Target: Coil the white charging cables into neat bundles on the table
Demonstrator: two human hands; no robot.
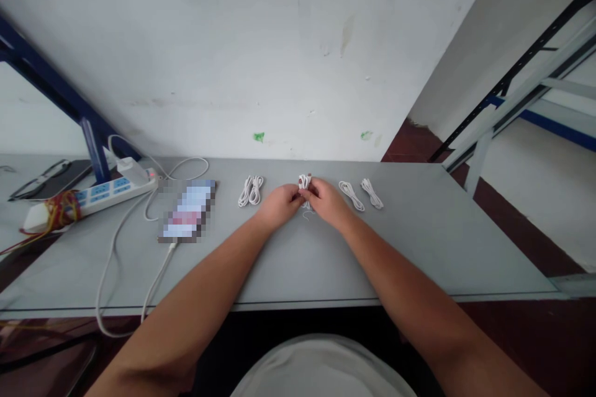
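Note:
Both of my hands meet over the middle of the grey table, closed on one white cable (304,182) folded into a bundle. My left hand (280,203) pinches it from the left side, and my right hand (326,200) grips it from the right. A thin white strand (307,213) lies on the table just below my fingers. To the left of my left hand are two coiled white cables (250,191) side by side. Right of my right hand lie another coiled cable (351,196) and a further one (372,193), a little apart.
A phone (189,211) with a charging cable plugged in lies on the left of the table (298,267). Beyond it is a white power strip (100,195) with a plugged-in charger (132,169) and coloured wires. A white wall (261,62) rises behind; a metal rack (493,118) stands at right.

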